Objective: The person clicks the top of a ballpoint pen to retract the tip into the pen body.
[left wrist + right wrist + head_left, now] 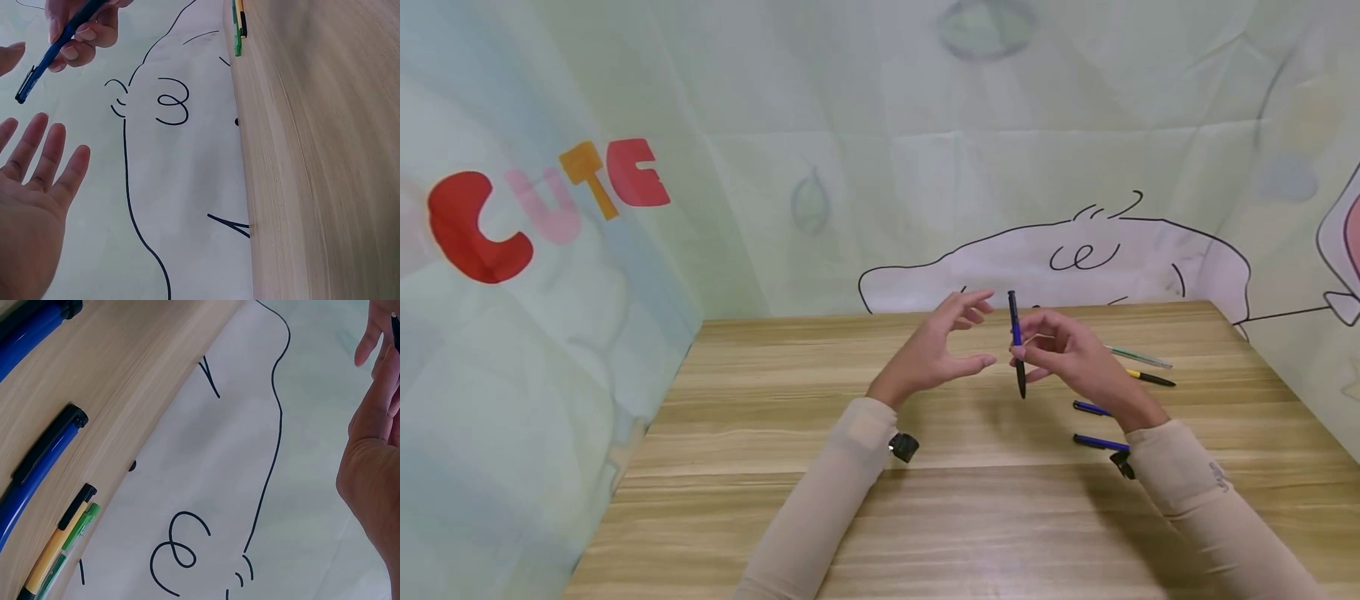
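My right hand (1071,354) pinches a blue pen (1017,333) with black ends between thumb and fingers. The pen stands almost upright above the table, its clip end up. To its left, my left hand (934,354) is raised with fingers spread and thumb apart, not touching the pen. In the left wrist view, the pen (53,56) slants down toward the left hand (31,200), with a gap between them. The right wrist view shows the right hand (375,450) at the right edge; only the tip of the held pen appears there.
On the wooden table (737,467), right of the hands, lie two more blue pens (47,450), a yellow pen (56,544) with black ends and a green clear pen (69,550). The right forearm partly covers them in the head view. Printed cloth walls (820,100) stand behind and beside the table.
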Demonstrator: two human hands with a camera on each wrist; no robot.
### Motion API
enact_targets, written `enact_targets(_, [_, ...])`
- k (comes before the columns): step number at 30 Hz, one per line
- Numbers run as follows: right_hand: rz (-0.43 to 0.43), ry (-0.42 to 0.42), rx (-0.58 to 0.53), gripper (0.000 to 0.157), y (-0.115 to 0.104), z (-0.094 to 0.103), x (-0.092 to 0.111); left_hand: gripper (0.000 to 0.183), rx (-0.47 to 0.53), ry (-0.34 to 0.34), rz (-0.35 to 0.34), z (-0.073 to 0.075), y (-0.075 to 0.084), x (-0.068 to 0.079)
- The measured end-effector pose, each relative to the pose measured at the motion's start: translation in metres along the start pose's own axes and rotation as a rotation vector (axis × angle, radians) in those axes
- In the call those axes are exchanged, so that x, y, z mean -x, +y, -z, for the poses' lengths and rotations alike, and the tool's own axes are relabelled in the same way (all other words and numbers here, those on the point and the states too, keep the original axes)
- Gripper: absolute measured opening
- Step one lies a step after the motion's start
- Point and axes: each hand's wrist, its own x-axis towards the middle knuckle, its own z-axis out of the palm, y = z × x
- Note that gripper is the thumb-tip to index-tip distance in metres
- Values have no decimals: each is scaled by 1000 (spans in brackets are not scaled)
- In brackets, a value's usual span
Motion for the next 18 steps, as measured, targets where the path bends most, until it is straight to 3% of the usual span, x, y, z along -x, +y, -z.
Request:
enact_targets(11, [14, 5, -26, 31, -2, -5, -2, 95, 24, -10, -41, -7, 1, -7])
enact_targets(18, [-2, 6, -54, 29, -3, -7, -3, 96, 22, -32, -29, -10, 4, -9])
